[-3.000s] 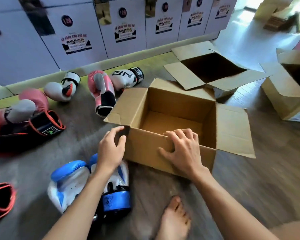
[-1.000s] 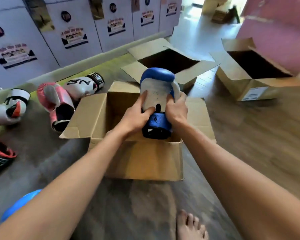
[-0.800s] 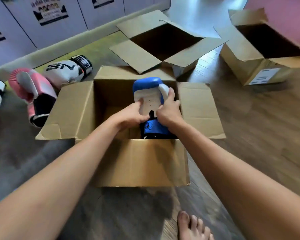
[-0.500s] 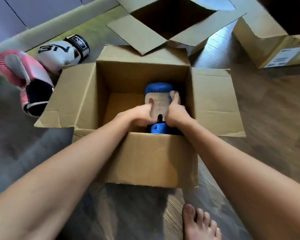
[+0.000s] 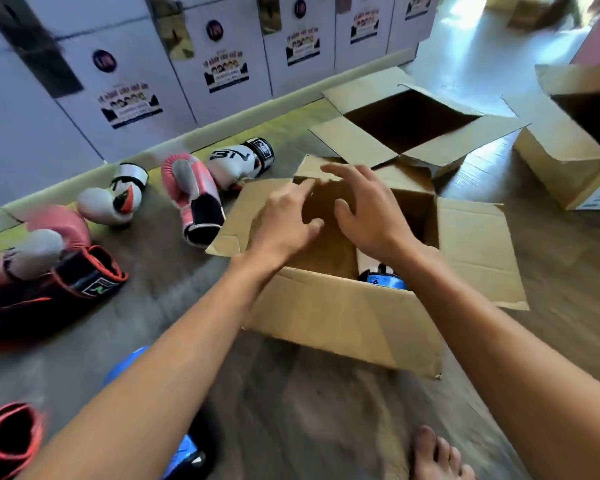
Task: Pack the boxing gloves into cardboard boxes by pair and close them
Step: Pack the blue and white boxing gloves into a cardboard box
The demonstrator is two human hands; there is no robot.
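While the spread, empty fingers of the left hand [image 5: 284,223] and the right hand [image 5: 371,216] hover above the open brown cardboard box [image 5: 343,313], the blue-and-white boxing glove [image 5: 383,280] lies inside at its right side, blue cuff toward the person.

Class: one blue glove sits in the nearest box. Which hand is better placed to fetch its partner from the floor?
Left. The second blue glove lies under the left forearm, on that side; the left hand is empty. The right hand would cross over.
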